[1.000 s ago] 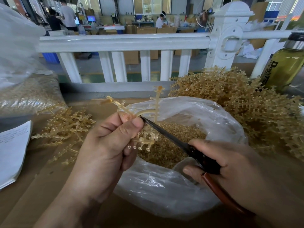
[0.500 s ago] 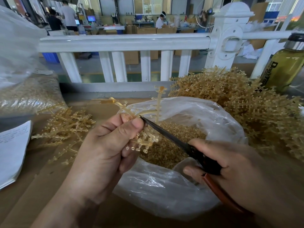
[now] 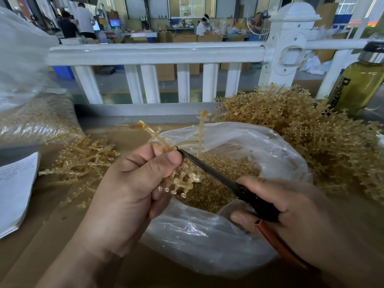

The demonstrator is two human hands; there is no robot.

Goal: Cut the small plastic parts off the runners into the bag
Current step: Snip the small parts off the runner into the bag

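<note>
**A:** Why hold the runner right over the bag?

**B:** So each cut piece drops straight in. The left grip has thumb and fingers pinched tight on the runner's stem. Its loaded end hangs above the bag's mouth, over the small plastic parts already inside.

**A:** And the scissors?

**B:** The right grip is curled round the handles at the bag's near right rim. The blades slant across the mouth, tip touching the runner beside the left thumb. They look nearly together, so I'd judge a snip is under way.

**A:** The piles?

**B:** There's a big heap right of the bag, probably the supply. The thin scatter left of the bag is perhaps spent runners. Both lie on the table, within easy reach.

**A:** Any worry?

**B:** That tip sits very close to the thumb.
</note>
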